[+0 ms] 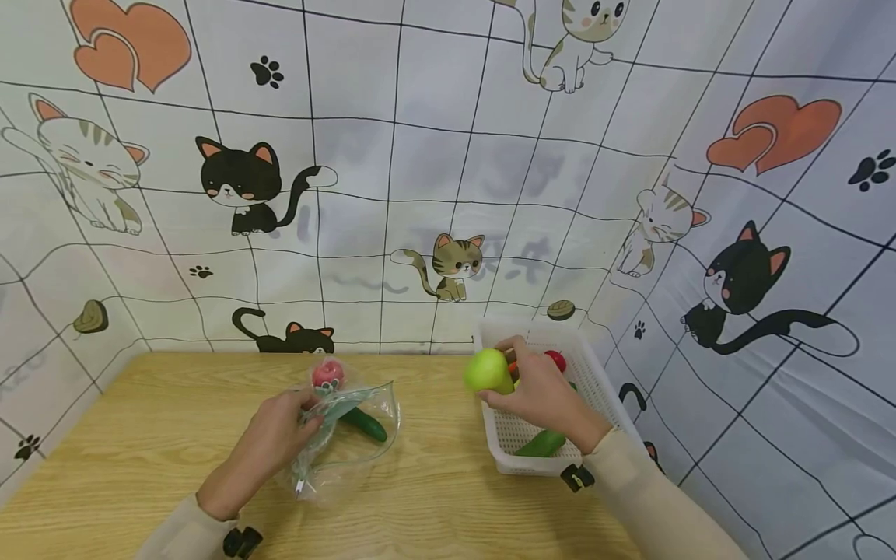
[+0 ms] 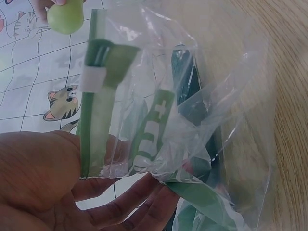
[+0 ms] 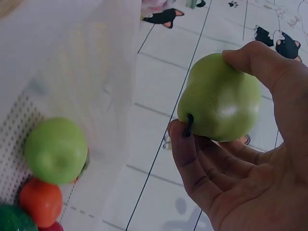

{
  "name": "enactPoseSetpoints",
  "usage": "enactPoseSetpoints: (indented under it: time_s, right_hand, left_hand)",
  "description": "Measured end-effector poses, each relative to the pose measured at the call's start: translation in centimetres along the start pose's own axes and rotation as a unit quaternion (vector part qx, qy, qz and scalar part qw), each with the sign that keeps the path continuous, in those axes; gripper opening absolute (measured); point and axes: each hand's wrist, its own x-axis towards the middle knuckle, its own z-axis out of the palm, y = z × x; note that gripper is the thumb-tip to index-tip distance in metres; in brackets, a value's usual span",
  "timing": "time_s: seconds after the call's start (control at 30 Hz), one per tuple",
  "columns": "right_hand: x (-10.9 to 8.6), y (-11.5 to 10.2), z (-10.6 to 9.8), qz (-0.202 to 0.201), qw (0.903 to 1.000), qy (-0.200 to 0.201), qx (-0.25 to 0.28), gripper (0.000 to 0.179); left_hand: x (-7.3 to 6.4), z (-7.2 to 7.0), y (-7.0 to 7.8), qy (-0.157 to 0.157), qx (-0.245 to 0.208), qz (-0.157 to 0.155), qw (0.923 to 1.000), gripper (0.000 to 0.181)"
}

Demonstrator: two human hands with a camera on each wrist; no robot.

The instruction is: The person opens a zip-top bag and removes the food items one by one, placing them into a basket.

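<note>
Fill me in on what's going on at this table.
A person is working with produce, both hands busy. The left grip holds a clear zip bag, with a dark green cucumber showing through the plastic. The right grip holds a green pear up, lined up with the left rim of a white basket in the head view; it is not in the bag. A green apple and an orange-red round item are among the things in the basket.
</note>
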Motion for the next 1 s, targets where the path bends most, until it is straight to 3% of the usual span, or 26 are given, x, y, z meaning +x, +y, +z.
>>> enactPoseSetpoints:
  time_s: [0.23, 0.53, 0.7, 1.0]
  right_hand:
    - [1.3, 3.1, -1.4, 0.003, 0.9990, -0.023, -0.037, 0.079]
    - [2.4, 6.9, -3.1, 0.069, 0.9889, -0.118, -0.057, 0.076]
    - [2.6, 8.1, -3.5, 0.068, 0.9831, -0.150, -0.080, 0.068]
    - [3.0, 9.0, -2.1, 0.128, 0.9598, -0.210, -0.134, 0.091]
  left_hand:
    - [0.0, -0.1, 0.2, -0.003, -0.001, -0.005, 1.0000, 0.013]
    - [0.0, -0.1, 0.6, -0.005, -0.003, -0.008, 1.0000, 0.012]
    - [0.0, 0.0, 0.7, -0.003, 0.000, -0.008, 1.0000, 0.012]
    - [0.1, -0.2, 1.0, -0.007, -0.014, -0.016, 0.9997, 0.013]
